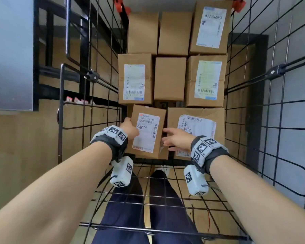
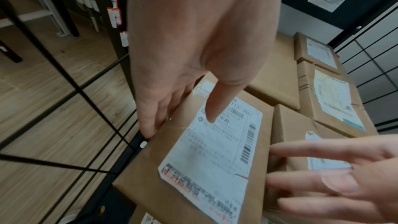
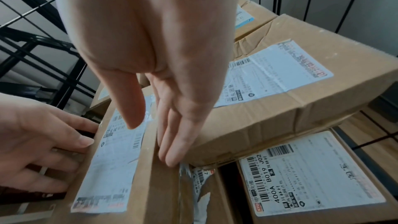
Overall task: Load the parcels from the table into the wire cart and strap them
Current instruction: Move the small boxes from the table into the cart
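Note:
A brown parcel (image 1: 148,131) (image 2: 211,151) (image 3: 116,159) with a white shipping label lies on top of other parcels at the near left of the wire cart (image 1: 253,120). My left hand (image 1: 128,125) (image 2: 178,123) lays straight fingers down its left side, the thumb resting on the label. My right hand (image 1: 169,140) (image 3: 151,144) has straight fingers in the gap between this parcel and a larger labelled parcel (image 1: 195,127) (image 3: 280,91) beside it. Its thumb hovers over the label. Neither hand curls round anything.
Several more brown parcels (image 1: 169,78) fill the cart behind, stacked in rows. Wire walls stand close on both sides, and a wire panel (image 1: 148,199) lies over my legs. Red strap hooks (image 1: 121,6) hang at the far top corners. A grey table (image 1: 11,50) stands left.

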Demonstrator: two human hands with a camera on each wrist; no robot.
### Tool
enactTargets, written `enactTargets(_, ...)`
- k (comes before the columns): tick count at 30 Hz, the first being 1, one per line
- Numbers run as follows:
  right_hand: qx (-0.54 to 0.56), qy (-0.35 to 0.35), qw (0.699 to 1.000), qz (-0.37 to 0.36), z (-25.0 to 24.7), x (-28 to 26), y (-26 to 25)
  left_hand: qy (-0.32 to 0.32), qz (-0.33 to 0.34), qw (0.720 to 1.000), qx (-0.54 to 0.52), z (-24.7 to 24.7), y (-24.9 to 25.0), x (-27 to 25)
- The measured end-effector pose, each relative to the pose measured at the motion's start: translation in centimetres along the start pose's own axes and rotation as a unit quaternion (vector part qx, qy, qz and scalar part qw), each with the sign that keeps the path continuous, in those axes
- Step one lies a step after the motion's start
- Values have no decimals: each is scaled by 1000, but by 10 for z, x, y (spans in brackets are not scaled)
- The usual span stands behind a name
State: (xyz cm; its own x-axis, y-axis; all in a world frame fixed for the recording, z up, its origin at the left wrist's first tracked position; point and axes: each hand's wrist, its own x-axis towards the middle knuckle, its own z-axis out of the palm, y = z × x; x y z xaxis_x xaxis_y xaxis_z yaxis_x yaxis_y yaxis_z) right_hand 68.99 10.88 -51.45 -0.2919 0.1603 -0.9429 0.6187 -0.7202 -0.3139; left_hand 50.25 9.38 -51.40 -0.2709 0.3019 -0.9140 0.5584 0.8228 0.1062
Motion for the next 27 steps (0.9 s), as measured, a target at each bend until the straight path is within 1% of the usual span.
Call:
enactTargets(3, 33, 57, 997, -28, -12, -17, -4, 52, 49, 997, -42, -5, 11, -12)
enactTargets(6, 58, 141, 988, -34, -34, -30, -1, 100, 104, 989, -40, -10, 27, -27)
enactTargets(8, 20, 228, 972, -53, -55, -35, 6, 88, 124, 988, -38, -8, 39, -32)
enactTargets(10, -35, 317, 945, -71, -73, -40, 11, 49, 131, 990, -37, 0, 49, -31)
enactTargets(12, -63, 379, 920, -76, -87, -44, 17, 9, 113, 993, -22, 15, 58, -27)
enactTargets(13, -63, 395, 914, -72, -92, -44, 19, 0, 100, 995, -18, 23, 61, -23)
enactTargets(14, -60, 404, 910, -65, -96, -42, 22, -1, 88, 996, -11, 31, 63, -21)
enactTargets(16, -50, 402, 913, -49, -101, -36, 25, -1, 74, 997, -14, 44, 65, -16)
enactTargets(20, -24, 359, 933, -22, -101, -23, 33, -41, 59, 996, -51, 60, 64, -10)
enactTargets(23, -4, 341, 940, -8, -96, -20, 34, -48, 49, 993, -92, 62, 64, -9)
enactTargets(25, -2, 335, 942, 28, -95, -22, 35, -53, 64, 992, -100, 60, 65, -13)
enactTargets(27, -21, 324, 943, 69, -94, -24, 38, -41, 69, 992, -100, 58, 65, -18)
